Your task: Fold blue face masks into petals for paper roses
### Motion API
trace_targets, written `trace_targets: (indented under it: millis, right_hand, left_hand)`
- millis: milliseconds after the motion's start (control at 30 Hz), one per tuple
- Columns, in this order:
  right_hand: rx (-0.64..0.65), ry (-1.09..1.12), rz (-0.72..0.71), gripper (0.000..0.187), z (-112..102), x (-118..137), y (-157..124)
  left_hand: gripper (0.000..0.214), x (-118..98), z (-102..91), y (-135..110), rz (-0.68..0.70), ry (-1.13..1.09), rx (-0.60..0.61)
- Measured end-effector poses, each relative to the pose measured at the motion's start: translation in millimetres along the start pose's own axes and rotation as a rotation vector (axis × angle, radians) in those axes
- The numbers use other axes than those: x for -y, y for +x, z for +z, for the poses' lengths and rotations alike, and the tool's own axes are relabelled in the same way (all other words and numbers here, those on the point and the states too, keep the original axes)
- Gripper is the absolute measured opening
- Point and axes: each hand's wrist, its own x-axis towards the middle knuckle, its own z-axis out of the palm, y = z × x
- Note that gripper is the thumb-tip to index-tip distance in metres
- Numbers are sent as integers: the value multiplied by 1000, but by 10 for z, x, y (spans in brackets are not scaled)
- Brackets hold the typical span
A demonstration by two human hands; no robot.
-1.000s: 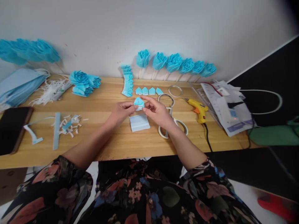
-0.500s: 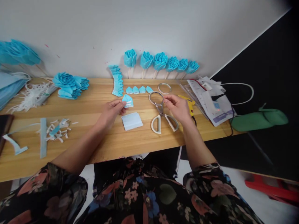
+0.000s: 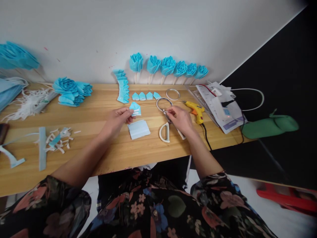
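Note:
My left hand pinches a folded light-blue fabric petal that has short white strips on its face. With fingertips closed together, my right hand grips a small white strip at the near edge of a thin ring that looks like a tape roll. Beneath that hand lie scissors with white handles; the hand hides most of the right handle. A pleated pale-blue fabric piece rests just nearer than the petal. Several folded petals stand in a row behind.
Blue fabric roses on sticks lean against the wall. A pleated blue strip, a second ring, a yellow glue gun with its cord, papers and a green pouch surround the work spot. White scraps lie left.
My right hand has moved left and toward me, from the ring's right side to the white strip, uncovering the glue gun. My left hand keeps hold of the petal.

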Motion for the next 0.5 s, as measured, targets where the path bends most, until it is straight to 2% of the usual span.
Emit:
trace_targets:
  millis: [167,500]
  right_hand:
    - [2,-40,-2,9,77,-8,-6]
    - [-4,-57,22,13,82,67,-33]
  left_hand:
    - [26,-17,14,-8,-1,-4,-13]
    - [27,18,4,12,-9,10,-2]
